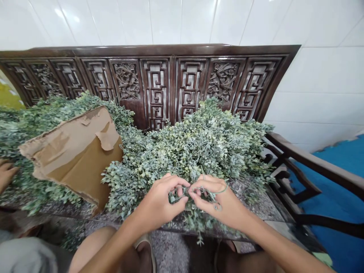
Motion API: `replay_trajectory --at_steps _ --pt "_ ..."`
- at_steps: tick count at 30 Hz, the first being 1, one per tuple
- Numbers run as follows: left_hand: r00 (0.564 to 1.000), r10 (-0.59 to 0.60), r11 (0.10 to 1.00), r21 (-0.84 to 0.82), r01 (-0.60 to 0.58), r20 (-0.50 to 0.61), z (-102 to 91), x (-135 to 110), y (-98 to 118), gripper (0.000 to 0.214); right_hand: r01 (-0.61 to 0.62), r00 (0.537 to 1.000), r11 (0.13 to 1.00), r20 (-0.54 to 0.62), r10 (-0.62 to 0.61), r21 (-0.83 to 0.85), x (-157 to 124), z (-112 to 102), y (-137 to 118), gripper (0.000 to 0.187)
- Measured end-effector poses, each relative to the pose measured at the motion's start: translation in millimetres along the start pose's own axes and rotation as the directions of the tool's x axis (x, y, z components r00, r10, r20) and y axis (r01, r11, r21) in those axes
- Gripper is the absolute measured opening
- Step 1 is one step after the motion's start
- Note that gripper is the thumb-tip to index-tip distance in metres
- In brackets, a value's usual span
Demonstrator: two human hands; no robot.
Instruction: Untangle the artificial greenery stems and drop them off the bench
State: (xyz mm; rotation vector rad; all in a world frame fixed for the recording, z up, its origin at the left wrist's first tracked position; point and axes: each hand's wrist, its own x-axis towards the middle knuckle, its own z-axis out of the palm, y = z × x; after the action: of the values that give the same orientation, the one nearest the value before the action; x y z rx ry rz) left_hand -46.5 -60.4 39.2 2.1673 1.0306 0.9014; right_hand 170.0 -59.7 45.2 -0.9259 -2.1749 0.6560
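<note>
My left hand (163, 199) and my right hand (218, 199) meet at the fingertips low in the middle of the head view. Both have curled fingers pinching a thin sprig of artificial leaves; the exact grip is partly hidden. A thin green stem or string loops over the back of my right hand, near the thumb. Beneath and behind them spreads a big heap of grey-green artificial foliage (193, 148). Some leaves hang below my hands over the front edge of the bench seat.
A torn piece of brown cardboard (82, 159) stands tilted among the foliage. Another person's hand (6, 174) rests near the leaves at far left. The carved wooden bench back (172, 91) rises behind, with an armrest (313, 163) at right and blue material (338, 182) beyond.
</note>
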Motion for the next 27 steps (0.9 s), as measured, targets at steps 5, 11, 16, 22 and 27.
replay_trajectory --at_steps 5,11,16,22,27 --pt "0.955 0.292 0.934 0.232 -0.272 -0.056 -1.9 1 0 0.013 0.136 0.99 0.989 0.032 -0.134 -0.059 -1 -9 1 0.007" --pt "0.925 0.347 0.921 0.242 -0.305 -0.156 2.9 2 -1 0.012 0.239 0.969 0.968 0.082 -0.232 -0.077 -6 -11 3 0.012" --pt "0.919 0.333 0.931 0.229 -0.285 -0.21 9.9 2 -4 0.015 0.097 0.993 0.995 0.063 -0.096 -0.024 -6 -8 -1 0.014" --pt "0.94 0.295 0.923 0.305 -0.235 -0.169 12.2 2 -6 0.016 -0.009 1.0 0.999 -0.017 0.008 -0.034 1 -4 -8 0.015" --pt "0.954 0.281 0.907 0.356 -0.227 -0.105 12.6 0 -4 0.019 0.019 0.999 0.989 -0.039 -0.025 -0.144 2 -2 -6 0.013"
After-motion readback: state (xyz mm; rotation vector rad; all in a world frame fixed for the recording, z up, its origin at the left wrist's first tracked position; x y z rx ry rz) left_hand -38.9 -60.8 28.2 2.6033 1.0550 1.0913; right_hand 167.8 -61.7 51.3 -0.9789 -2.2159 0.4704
